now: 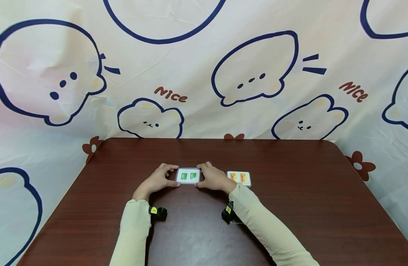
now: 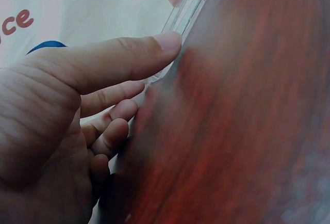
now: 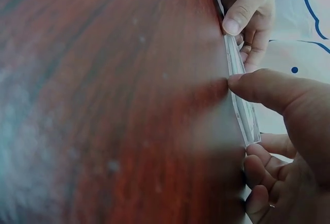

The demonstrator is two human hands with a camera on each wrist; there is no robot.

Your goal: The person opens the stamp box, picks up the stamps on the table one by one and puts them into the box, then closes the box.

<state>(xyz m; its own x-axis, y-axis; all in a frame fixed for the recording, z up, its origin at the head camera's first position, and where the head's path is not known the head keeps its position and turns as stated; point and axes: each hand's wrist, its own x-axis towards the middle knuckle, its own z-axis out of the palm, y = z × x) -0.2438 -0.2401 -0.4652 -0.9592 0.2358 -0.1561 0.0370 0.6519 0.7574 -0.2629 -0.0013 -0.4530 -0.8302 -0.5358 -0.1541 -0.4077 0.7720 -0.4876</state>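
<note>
A flat clear plastic card case (image 1: 188, 176) with a white face and two green pictures lies at mid table, between both hands. My left hand (image 1: 159, 180) holds its left end, thumb on the near edge and a forefinger at the far edge. At the other end my right hand (image 1: 214, 178) grips it the same way, thumb in front and fingers behind. From the left wrist camera, the thumb (image 2: 167, 43) touches the rim of the case. The right wrist view shows the case (image 3: 245, 113) edge-on, low against the tabletop, with both thumbs along its near side.
A second case (image 1: 244, 178) with orange pictures lies just right of my right hand, partly hidden by the wrist. Both stand on a dark brown wooden table (image 1: 290, 207). Behind the table's far edge hangs a cloth (image 1: 197, 74) printed with cartoon outlines.
</note>
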